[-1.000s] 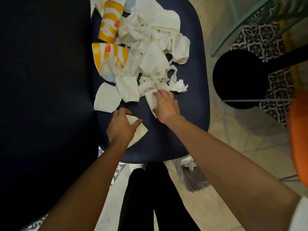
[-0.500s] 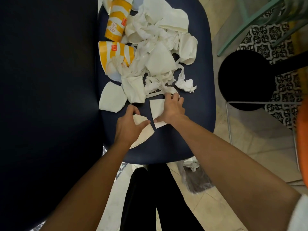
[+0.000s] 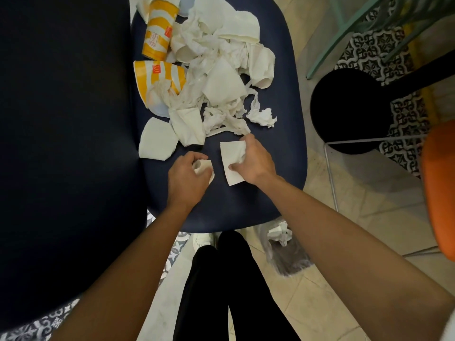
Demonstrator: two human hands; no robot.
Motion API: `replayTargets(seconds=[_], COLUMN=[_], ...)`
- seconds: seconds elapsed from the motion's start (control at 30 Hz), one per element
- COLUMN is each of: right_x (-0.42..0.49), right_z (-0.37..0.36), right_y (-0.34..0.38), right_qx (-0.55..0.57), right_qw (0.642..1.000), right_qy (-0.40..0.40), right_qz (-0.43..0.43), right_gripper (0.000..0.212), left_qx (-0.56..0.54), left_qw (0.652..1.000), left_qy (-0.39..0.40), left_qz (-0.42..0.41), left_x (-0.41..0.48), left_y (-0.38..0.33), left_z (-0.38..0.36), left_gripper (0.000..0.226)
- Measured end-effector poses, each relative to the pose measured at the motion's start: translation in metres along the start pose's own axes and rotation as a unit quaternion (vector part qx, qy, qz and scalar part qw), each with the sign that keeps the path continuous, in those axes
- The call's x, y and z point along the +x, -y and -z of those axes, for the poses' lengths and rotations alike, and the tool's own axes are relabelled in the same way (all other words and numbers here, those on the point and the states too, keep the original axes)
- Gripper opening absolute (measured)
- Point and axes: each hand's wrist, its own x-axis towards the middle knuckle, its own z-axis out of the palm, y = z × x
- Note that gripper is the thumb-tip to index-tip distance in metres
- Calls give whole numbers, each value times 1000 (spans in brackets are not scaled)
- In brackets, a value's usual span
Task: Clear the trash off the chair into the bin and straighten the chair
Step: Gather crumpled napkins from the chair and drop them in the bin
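Chair seat (image 3: pixel 283 148): navy blue. Cups (image 3: pixel 160 33): yellow-and-white stripes, red logo patch. Napkin pile (image 3: pixel 221 82): white. Paper scrap (image 3: pixel 204 166) gripped in my left hand (image 3: pixel 187 178) and paper square (image 3: pixel 230 159) pinched by my right hand (image 3: pixel 257 161): white. My trousers (image 3: pixel 221 291): black. Patterned floor tiles (image 3: pixel 406 114): black-and-white ornament.

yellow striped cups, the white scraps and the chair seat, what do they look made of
Yellow striped cups: likely printed paperboard, matte; the nearer one is crushed flat with creases. White scraps: thin matte paper or tissue, torn and crumpled. Chair seat: dark navy, smooth, seamless with rounded edge, probably moulded plastic, though it could be vinyl.
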Motion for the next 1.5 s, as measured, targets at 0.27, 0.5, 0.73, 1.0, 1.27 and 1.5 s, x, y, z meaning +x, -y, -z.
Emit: replayTargets(seconds=[0.27, 0.5, 0.73, 1.0, 1.27, 1.5], right_x=[-33, -61, -88, -132, -162, -159], right_z=[6, 7, 6, 13, -8, -64], right_y=[-15, -35, -63, -112, -169, -231], right_qx=[58, 79, 86, 77, 67, 51], right_qw=[995, 990, 985, 983, 981, 973], right_qy=[-74, -113, -143, -164, -170, -156], right_qz=[-14, -31, -52, -43, -66, -163], right_gripper=[58, 54, 52, 42, 31, 39], left_qx=[-23, -27, -49, -56, -18, 47], left_qw=[999, 999, 998, 997, 994, 981], left_qy=[-21, -5, 9, 29, 91, 185], left_qz=[-23, -24, -39, -38, -61, -20], left_x=[-23, -45, -76, -124, -167, -177], left_y=[-1, -2, -1, -3, 6, 36], left_z=[-3, -13, -31, -65, -113, -183], left_gripper=[24, 27, 30, 31, 34, 40])
